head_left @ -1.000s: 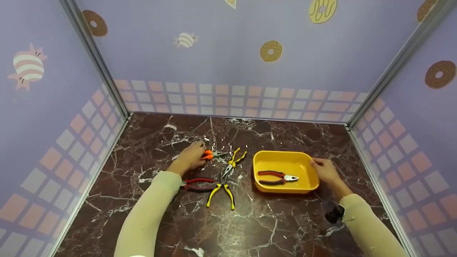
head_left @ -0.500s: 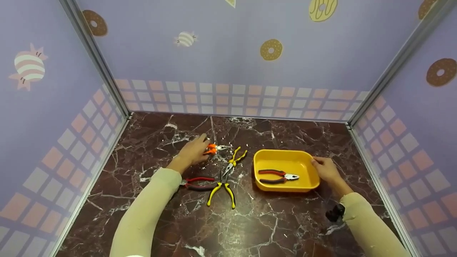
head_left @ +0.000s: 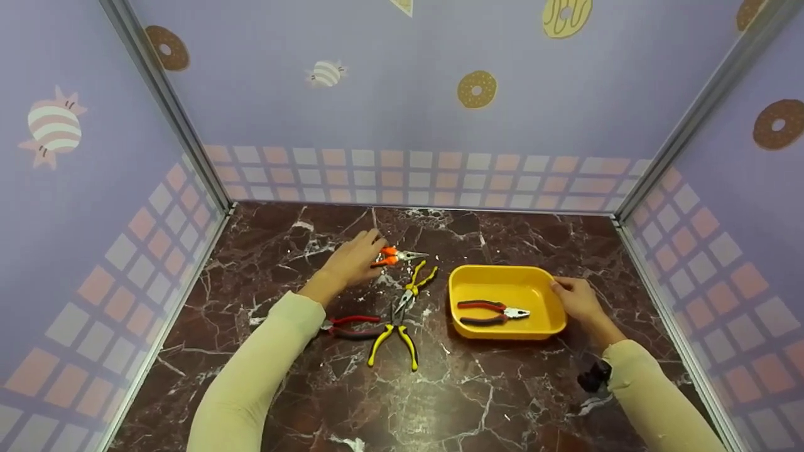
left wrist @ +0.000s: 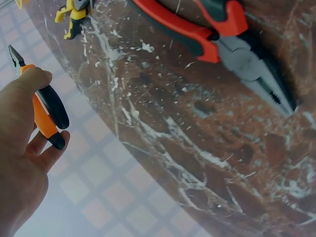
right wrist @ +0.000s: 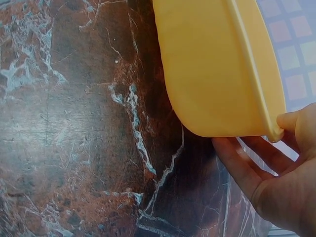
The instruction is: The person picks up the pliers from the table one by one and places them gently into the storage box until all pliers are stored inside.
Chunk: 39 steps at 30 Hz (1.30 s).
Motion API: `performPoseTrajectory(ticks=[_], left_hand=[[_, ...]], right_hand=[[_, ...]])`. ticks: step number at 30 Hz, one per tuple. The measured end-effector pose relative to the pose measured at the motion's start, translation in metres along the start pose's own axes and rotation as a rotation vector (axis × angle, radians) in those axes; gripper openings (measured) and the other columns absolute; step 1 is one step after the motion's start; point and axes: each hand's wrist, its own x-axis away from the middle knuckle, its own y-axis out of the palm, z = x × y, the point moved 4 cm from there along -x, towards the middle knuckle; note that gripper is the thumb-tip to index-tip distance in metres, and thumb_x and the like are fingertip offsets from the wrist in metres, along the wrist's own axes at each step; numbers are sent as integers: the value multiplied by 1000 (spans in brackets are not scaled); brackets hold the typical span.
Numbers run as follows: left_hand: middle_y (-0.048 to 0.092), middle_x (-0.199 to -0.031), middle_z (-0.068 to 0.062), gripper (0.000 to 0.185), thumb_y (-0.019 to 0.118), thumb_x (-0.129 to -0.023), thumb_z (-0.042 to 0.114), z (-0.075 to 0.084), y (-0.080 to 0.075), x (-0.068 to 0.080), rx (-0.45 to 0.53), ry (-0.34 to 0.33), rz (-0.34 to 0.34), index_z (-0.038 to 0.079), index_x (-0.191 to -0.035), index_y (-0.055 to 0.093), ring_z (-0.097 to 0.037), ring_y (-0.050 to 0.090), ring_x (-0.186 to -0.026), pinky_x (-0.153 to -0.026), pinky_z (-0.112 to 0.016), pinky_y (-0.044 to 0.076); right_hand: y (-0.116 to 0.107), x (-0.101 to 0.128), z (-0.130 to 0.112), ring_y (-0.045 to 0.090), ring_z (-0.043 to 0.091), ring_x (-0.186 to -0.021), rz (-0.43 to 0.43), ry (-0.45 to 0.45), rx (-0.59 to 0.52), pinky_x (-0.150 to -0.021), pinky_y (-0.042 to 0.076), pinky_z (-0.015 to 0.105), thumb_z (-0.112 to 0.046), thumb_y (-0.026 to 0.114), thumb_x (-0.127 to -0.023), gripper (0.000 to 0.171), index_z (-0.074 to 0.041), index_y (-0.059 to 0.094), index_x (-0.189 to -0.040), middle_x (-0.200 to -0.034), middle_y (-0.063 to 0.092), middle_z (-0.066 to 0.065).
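Note:
My left hand (head_left: pixel 353 260) grips orange-handled long-nose pliers (head_left: pixel 402 255), their tips pointing right. In the left wrist view the orange and black handles (left wrist: pixel 45 118) lie between thumb and fingers, lifted off the tabletop. My right hand (head_left: pixel 576 298) pinches the right end of a yellow plastic bin (head_left: pixel 546 326), thumb over the rim and fingers under the wall in the right wrist view. Inside the bin lie red-and-black combination pliers (head_left: pixel 493 312). Left of the bin are yellow-handled pliers (head_left: pixel 411 289), a second yellow-and-black pair (head_left: pixel 394 333) with spread handles, and a red-and-black pair (head_left: pixel 352 328) partly under the left forearm.
A dark red marbled tabletop (head_left: pixel 452 402) bears all of this, with small white flecks near the left hand. Patterned lilac panels (head_left: pixel 402 113) stand at the back and both sides. A small black object (head_left: pixel 593 376) sits by the right sleeve.
My left hand has moved right and slightly away from me, carrying the orange-handled pliers toward the bin. The right hand keeps its hold on the bin, which has hardly moved.

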Motion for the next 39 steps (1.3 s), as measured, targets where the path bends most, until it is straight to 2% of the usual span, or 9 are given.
performPoseTrajectory(ticks=[3, 7, 10, 14, 20, 26, 33, 39], left_hand=[[49, -151, -22, 60, 80, -95, 30, 0, -4, -1, -21, 35, 23, 3, -144, 57, -40, 52, -134, -97, -56, 56], [55, -140, -19, 56, 82, -93, 27, -2, -10, -1, -35, 50, 63, 3, -139, 60, -36, 56, -122, -90, -52, 59], [56, -137, -18, 54, 83, -93, 24, -3, -14, -1, -28, 52, 76, 3, -137, 61, -36, 57, -119, -89, -52, 59], [55, -138, -17, 55, 81, -94, 27, 0, -17, -4, -17, 51, 58, 3, -139, 60, -36, 57, -120, -91, -52, 58], [56, -136, -14, 51, 78, -97, 31, 10, -18, -12, 1, 57, 26, 7, -139, 62, -33, 58, -120, -92, -50, 57], [56, -135, -15, 52, 79, -97, 33, 20, -18, -18, 9, 94, 16, 6, -138, 62, -32, 60, -117, -93, -47, 57], [58, -125, -13, 52, 81, -95, 31, 35, -18, -25, 55, 129, 14, 4, -136, 64, -32, 62, -113, -98, -47, 55], [58, -121, -14, 49, 80, -95, 29, 48, -19, -29, 84, 185, 19, 3, -133, 65, -30, 61, -105, -93, -45, 55]], right_hand=[[-1, 1, 0, 62, 44, -125, 1, 4, 7, -101, 56, 47, -18, 49, -113, 46, 13, 53, -147, -144, 56, 36], [-2, 1, -3, 61, 46, -126, -3, -10, -3, -103, 55, 50, -17, 50, -113, 46, 15, 52, -146, -144, 56, 37], [-3, 0, -4, 61, 45, -126, -2, -6, -2, -105, 53, 52, -17, 49, -113, 46, 15, 51, -147, -144, 56, 37], [-4, -1, -4, 61, 45, -126, 2, -5, 7, -105, 53, 53, -17, 49, -114, 46, 15, 52, -147, -144, 56, 36], [-5, -2, -4, 61, 48, -126, 21, -37, 35, -104, 53, 56, -17, 51, -113, 45, 15, 55, -145, -141, 58, 36], [-1, 0, 1, 62, 46, -124, 22, -23, 43, -103, 54, 55, -16, 51, -113, 44, 14, 55, -145, -141, 59, 35], [1, 1, 3, 63, 47, -123, 27, -24, 50, -102, 54, 56, -17, 52, -113, 44, 15, 57, -143, -139, 60, 36], [-2, 1, 0, 62, 48, -124, 29, -29, 64, -104, 52, 58, -17, 52, -112, 44, 15, 57, -142, -139, 60, 36]])
